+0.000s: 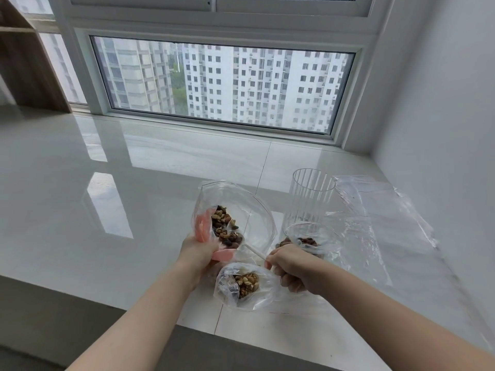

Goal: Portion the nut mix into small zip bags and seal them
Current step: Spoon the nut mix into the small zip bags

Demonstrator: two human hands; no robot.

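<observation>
— What lies around the hands on that glossy white surface [134, 183]?

— A ribbed clear glass [310, 199] stands upright to the right and farther off. Right of it, flat sheets of clear plastic bags [388, 210] lie crumpled, reaching towards the white wall [442, 103]. Far behind is a window [219, 84] with tower blocks outside, and a wooden shelf [26, 62] at far left.

— And the nut mix?

— Most sits in a large clear bag [241, 204] with a pink strip, held tilted with its mouth open; the nuts [225, 228] are heaped low inside. A small bag [246, 287] nearest the person, mouth open, holds walnuts and raisins. Another small bag [308, 239], just in front of the glass, holds some too.

— The fingers?

— The left hand [198, 253] has its fingers curled round the large bag's lower end. The right hand [289, 269] is a fist gripping a thin white handle [254, 251] that reaches into the large bag; its tip is hidden among the nuts.

— Any writing?

— None readable; the plastic is thin, wrinkled and see-through.
</observation>
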